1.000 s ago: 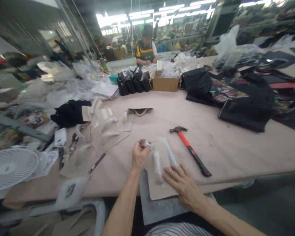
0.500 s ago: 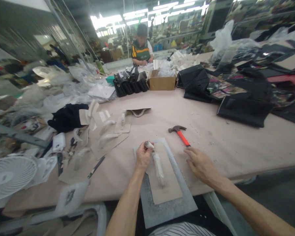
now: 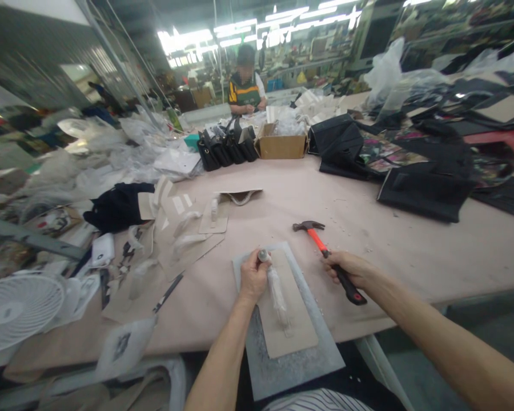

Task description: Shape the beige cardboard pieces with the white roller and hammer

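Observation:
My left hand (image 3: pixel 253 278) is closed around a short cylindrical tool (image 3: pixel 264 255) with a round grey top. It holds the tool upright at the upper end of a beige panel (image 3: pixel 297 325). A plastic-wrapped strap (image 3: pixel 276 291) runs along that panel, which lies on a grey slab (image 3: pixel 297 377) at the table's front edge. To the right, my right hand (image 3: pixel 346 267) has its fingers around the handle of a claw hammer (image 3: pixel 316 235). The hammer's head points away from me, and the black grip end shows below the hand.
Another beige piece with a wrapped strap (image 3: pixel 214 220) lies up left. A white fan (image 3: pixel 15 308) and scraps crowd the left side. Small black bags (image 3: pixel 225 149) and a cardboard box (image 3: pixel 282 146) stand at the back. Black bag pieces (image 3: pixel 428 191) cover the right; a person (image 3: pixel 246 88) works opposite.
My right hand has moved from beside the hammer handle onto it, with its fingers now around it. The tool in my left hand has turned more upright, its round top facing me.

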### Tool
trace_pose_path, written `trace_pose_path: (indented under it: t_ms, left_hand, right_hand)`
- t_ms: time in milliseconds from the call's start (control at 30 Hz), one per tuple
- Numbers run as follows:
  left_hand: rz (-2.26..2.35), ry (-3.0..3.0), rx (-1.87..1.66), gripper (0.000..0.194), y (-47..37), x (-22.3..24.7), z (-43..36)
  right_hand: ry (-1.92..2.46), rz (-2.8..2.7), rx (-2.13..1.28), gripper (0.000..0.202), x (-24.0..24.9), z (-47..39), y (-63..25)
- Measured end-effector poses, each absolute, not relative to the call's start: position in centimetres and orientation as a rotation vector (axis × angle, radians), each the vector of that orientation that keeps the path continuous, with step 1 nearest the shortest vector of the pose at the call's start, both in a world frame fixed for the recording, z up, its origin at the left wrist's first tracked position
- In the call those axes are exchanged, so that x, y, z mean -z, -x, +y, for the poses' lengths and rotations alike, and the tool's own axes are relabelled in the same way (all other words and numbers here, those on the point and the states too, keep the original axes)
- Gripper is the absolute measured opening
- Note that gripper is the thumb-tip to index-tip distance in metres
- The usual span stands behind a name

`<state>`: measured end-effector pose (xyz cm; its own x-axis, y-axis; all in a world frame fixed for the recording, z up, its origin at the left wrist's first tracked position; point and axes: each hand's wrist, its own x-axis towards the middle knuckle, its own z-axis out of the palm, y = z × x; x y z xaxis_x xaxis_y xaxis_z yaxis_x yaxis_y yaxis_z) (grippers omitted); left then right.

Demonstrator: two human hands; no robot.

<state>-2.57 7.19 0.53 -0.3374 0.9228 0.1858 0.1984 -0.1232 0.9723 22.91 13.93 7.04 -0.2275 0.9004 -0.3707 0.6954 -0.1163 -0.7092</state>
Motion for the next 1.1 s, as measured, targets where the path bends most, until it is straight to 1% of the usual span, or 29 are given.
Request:
trace_pose_path:
  t_ms: [67,133,200,300,367,467,533,633,700,733,767,867,933,1000,1100]
  left_hand:
    - [1.550,-1.392,-1.457,0.021,2.6,-0.7,7.2]
    - [1.551,-1.444,-1.427,0.018,2.7,-0.8,7.2]
    - [1.541,-1.439,-1.424,0.018,2.7,-0.8,7.3]
    - [1.539,-1.396,-1.438,0.019,2.7,-1.0,7.3]
    - [1.551,-1.382,-1.439,0.019,2.7,-1.2,7.3]
    - [1.551,-1.399,-1.418,0.016,2.7,-1.4,7.2]
    - [1.543,-1.415,-1.412,0.016,2.7,-1.4,7.2]
    - [1.549,-1.421,-1.416,0.018,2.7,-1.2,7.2]
    - [1.553,-1.419,-1.413,0.020,2.7,-1.0,7.2]
    - [1.555,-1.418,-1.411,0.020,2.7,-1.0,7.3]
    - [1.561,-1.416,-1.406,0.020,2.7,-0.9,7.3]
    - [1.542,-1.423,-1.420,0.017,2.6,-0.9,7.6]
    - [1.494,-1.432,-1.447,0.019,2.6,-0.9,7.7]
    - [1.495,-1.419,-1.454,0.021,2.6,-0.9,7.7]
    - [1.538,-1.387,-1.421,0.019,2.7,-1.1,7.5]
  right_hand:
    - [1.717,-1.852,-1.396,0.009,-8.4,13.4,-22.0]
    - [1.660,-1.809,-1.401,0.010,-10.0,12.2,-21.2]
    - [1.557,-1.881,-1.225,0.014,-11.6,10.7,-20.7]
    - [1.406,-2.164,-0.745,0.024,-12.8,8.9,-21.0]
    - [1.385,-2.374,-0.491,0.026,-12.9,8.3,-21.5]
    - [1.374,-2.588,-0.315,0.023,-14.0,8.3,-22.2]
    - [1.348,-2.533,-0.246,0.025,-16.0,8.5,-22.2]
    - [1.281,-2.164,-0.220,0.030,-19.3,8.5,-21.5]
    - [1.234,-1.956,-0.235,0.031,-19.8,8.2,-21.0]
    - [1.206,-1.952,-0.238,0.030,-19.2,7.9,-21.0]
    - [1.181,-2.025,-0.237,0.030,-18.1,7.6,-21.1]
    - [1.128,-2.501,-0.265,0.027,-13.7,6.9,-22.2]
    - [1.222,-2.689,-0.329,0.024,-11.7,6.8,-23.0]
    - [1.380,-2.673,-0.456,0.023,-11.3,7.1,-23.3]
    - [1.496,-2.462,-0.609,0.027,-13.3,8.2,-22.6]
